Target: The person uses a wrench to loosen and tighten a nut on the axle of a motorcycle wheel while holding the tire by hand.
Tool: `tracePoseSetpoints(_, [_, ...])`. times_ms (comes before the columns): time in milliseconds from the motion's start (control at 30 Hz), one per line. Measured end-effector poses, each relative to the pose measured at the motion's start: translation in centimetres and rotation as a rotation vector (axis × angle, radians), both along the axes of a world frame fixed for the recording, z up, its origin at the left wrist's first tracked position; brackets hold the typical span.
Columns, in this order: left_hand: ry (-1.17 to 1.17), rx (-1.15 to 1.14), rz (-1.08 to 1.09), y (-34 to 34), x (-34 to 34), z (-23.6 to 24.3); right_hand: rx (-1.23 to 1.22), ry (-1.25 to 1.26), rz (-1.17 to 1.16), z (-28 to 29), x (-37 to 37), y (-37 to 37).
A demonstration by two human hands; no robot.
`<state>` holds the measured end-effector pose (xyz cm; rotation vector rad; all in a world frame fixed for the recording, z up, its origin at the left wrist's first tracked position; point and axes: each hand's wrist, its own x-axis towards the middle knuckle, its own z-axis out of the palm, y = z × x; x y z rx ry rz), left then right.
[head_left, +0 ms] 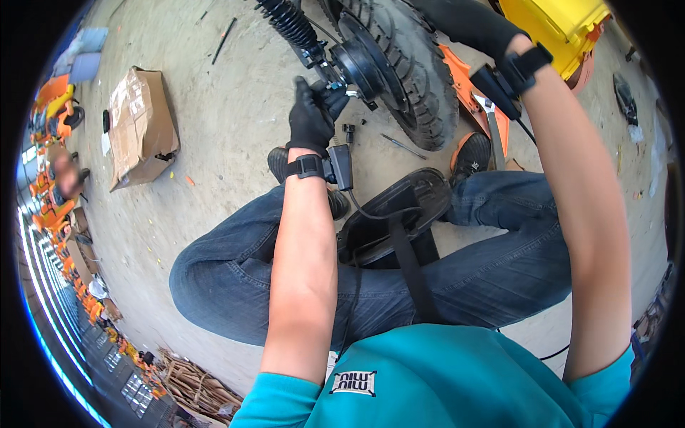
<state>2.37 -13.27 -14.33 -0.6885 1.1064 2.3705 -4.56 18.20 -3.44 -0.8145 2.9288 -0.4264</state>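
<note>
A knobby black tyre (426, 107) stands in front of me, with a dark hub (357, 68) at its left side. A coil-spring shock absorber (289, 27) runs down to the hub's axle end. My left hand (312, 118), in a black glove, is at that axle end beside a silver nut (352, 91). Its fingers are curled inward, and whatever lies between them is too small to make out. Over the far side of the tyre reaches my right hand (474, 28), also gloved in black. Its fingers are hidden behind the wheel and cut off by the picture's upper edge.
A black plastic footboard-like part (421, 198) lies between my legs. A thin tool (404, 146) and a black bolt (348, 133) are on the floor. An orange panel (465, 89) and a yellow plastic body (556, 32) stand right; a cardboard box (139, 128) sits left.
</note>
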Motion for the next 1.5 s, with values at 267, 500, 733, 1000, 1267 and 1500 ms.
tracePoseSetpoints(267, [0.125, -0.329, -0.164, 0.8, -0.4, -2.2, -0.316, -0.175, -0.346, 7.3, 4.1, -5.1])
tracePoseSetpoints(500, [0.764, -0.816, -0.326, -1.2, -0.2, -5.6, -0.913, -0.370, -0.278, 1.6, 5.3, 0.6])
tracePoseSetpoints(733, [0.067, -0.336, -0.037, 0.2, -1.3, -1.6, 0.370, -0.275, -0.290, -11.8, 10.9, 14.4])
tracePoseSetpoints(1000, [0.263, -0.650, -0.283, 0.2, -1.6, 2.7, 0.280, -0.840, -0.902, -20.8, 22.9, 13.9])
tracePoseSetpoints(1267, [0.323, -0.599, -0.362, -1.0, -1.8, 4.2, 0.130, -0.862, -0.931, -22.5, 23.9, 14.4])
tracePoseSetpoints(1500, [0.128, -0.325, -0.137, -1.0, 0.0, 2.1, -0.008, -0.798, -0.953, -12.7, 19.2, 16.6])
